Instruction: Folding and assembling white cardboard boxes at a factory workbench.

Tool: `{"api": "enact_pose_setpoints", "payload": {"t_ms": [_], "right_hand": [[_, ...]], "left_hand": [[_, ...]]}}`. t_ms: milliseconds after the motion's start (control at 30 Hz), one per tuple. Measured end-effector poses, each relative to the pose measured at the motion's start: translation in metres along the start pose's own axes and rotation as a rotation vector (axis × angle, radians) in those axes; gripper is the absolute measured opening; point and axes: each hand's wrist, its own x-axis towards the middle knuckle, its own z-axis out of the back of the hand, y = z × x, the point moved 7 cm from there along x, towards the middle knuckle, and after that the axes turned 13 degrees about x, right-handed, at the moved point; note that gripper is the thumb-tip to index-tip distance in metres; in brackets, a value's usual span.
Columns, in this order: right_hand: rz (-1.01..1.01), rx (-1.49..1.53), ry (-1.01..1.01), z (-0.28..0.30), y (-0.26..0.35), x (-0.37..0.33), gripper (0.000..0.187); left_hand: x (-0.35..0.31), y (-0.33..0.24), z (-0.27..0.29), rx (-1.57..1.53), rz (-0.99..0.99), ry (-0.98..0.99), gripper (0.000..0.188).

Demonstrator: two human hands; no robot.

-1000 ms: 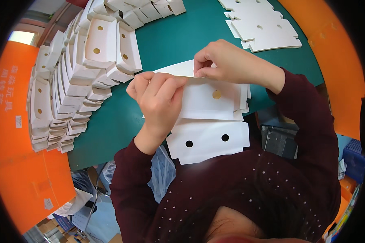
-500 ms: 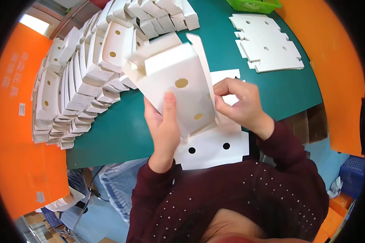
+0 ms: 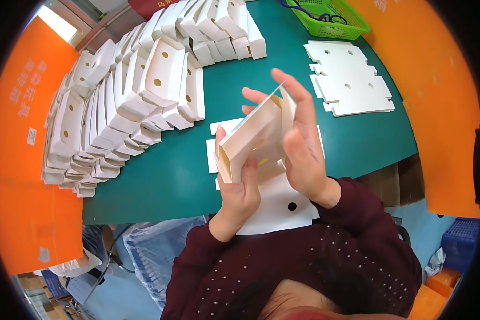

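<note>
A partly folded white cardboard box (image 3: 253, 128) with yellowish round holes is held up over the table, tilted on its side. My left hand (image 3: 239, 198) grips its near left end, with the thumb pressed on the inner face. At the far right end of the box, my right hand (image 3: 306, 154) has its fingers stretched out and thumb apart, the palm side against a raised end flap. Below both hands lies a flat white cardboard blank (image 3: 269, 213) with a dark round hole, reaching over the table's near edge. The box and hands hide part of it.
Many folded white boxes (image 3: 104, 114) stand in stacked rows on the left of the green table (image 3: 154, 197). A pile of flat white blanks (image 3: 352, 80) lies at the right, beside a green basket (image 3: 330, 18). Orange panels (image 3: 32, 213) flank both sides.
The box has been turned onto its side and its open inside now shows. My right hand has gone from a pinch at its right edge to stretched fingers at its far end.
</note>
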Motion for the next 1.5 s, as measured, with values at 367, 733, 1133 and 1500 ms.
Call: {"api": "enact_pose_setpoints", "payload": {"t_ms": [367,733,1133,1500], "right_hand": [[-0.023,-0.119,-0.026,-0.008,-0.003,0.003,0.022],[0.25,-0.161,0.215,-0.013,-0.006,-0.01,0.02],[0.164,-0.239,0.307,-0.015,-0.006,-0.009,0.018],[0.179,-0.275,0.307,-0.01,-0.006,-0.01,0.023]], "left_hand": [[0.036,-0.045,0.042,-0.203,-0.16,-0.213,0.079],[0.048,-0.05,0.07,0.072,-0.352,-0.239,0.042],[0.047,-0.051,0.062,0.126,-0.319,-0.166,0.036],[0.049,-0.062,0.063,0.187,-0.308,-0.209,0.03]]}}
